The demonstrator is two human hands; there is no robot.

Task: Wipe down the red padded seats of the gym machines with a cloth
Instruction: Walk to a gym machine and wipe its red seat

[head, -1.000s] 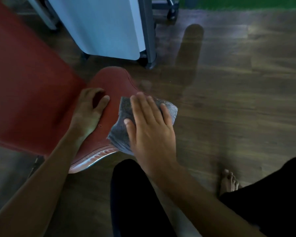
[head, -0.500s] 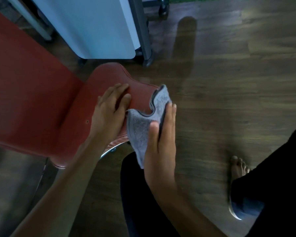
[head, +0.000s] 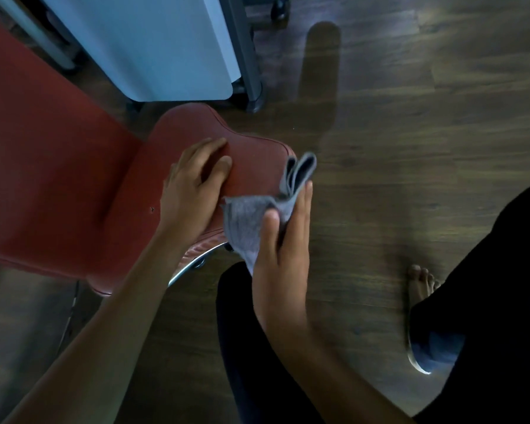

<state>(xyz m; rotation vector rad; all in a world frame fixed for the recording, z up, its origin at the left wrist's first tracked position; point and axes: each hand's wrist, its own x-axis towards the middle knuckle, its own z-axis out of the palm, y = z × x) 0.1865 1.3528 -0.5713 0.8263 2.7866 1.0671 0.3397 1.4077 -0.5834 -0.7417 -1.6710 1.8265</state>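
Beside the red seat [head: 251, 154], the right hand [head: 283, 249] grips a grey cloth [head: 245, 221].

A wood-plank floor [head: 410, 148] bears a grey machine post [head: 249, 56] and a bare foot [head: 421, 289]; the red seat [head: 254, 154] above it bears the left hand [head: 193, 191].

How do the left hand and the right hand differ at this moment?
The left hand rests on the red seat and holds nothing; the right hand pinches the grey cloth under its thumb. The left hand lies over the seat; the right hand is off its edge, over the floor. Both are bare.
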